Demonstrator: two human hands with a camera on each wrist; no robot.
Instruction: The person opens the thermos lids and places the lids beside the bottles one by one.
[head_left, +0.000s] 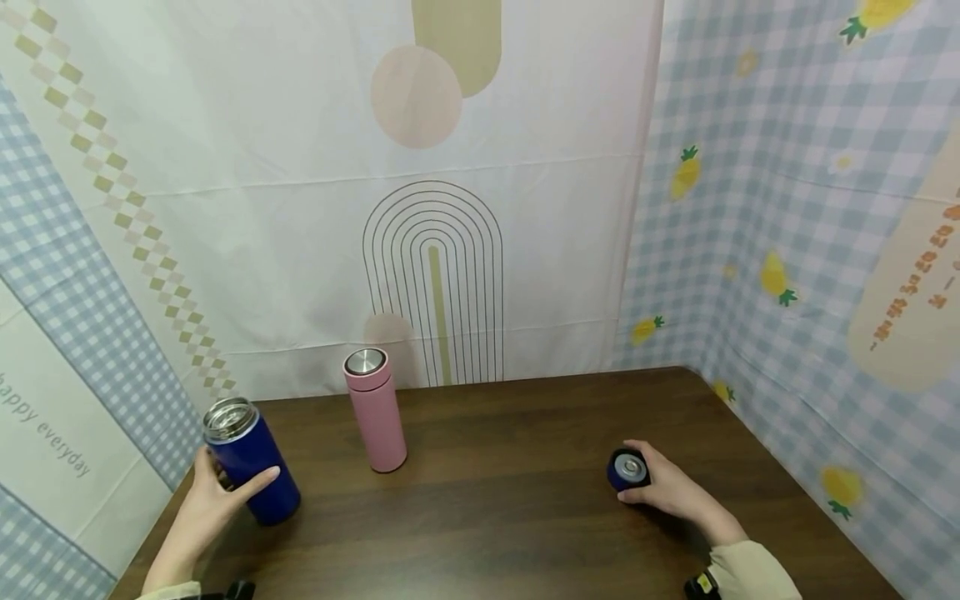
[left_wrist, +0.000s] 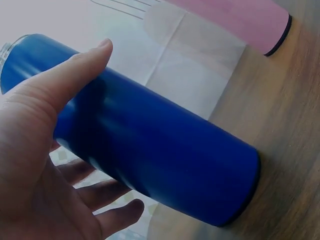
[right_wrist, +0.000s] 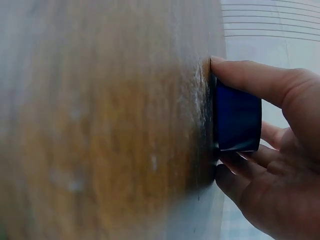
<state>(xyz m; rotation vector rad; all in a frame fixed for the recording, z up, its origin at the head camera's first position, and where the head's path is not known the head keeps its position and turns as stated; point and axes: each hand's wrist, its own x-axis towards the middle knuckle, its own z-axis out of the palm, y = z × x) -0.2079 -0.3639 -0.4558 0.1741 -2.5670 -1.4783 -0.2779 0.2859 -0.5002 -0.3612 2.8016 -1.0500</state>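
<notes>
At the left of the head view stands a blue thermos bottle [head_left: 258,467], its bare steel mouth [head_left: 229,418] showing with no lid on it. My left hand [head_left: 213,498] holds it, thumb across the near side and fingers round behind. The left wrist view shows the thumb lying along the blue thermos bottle [left_wrist: 165,145], with the fingers [left_wrist: 120,218] partly hidden below it. On the right of the table, my right hand [head_left: 675,489] grips a small dark blue lid [head_left: 628,468] between thumb and fingers. The blue lid [right_wrist: 239,117] sits on the table surface in the right wrist view.
A pink thermos [head_left: 379,421] with a steel-topped lid stands upright to the right of the blue one. The brown wooden table [head_left: 480,517] backs onto a patterned cloth [head_left: 300,250], with checked cloth [head_left: 772,233] along the right.
</notes>
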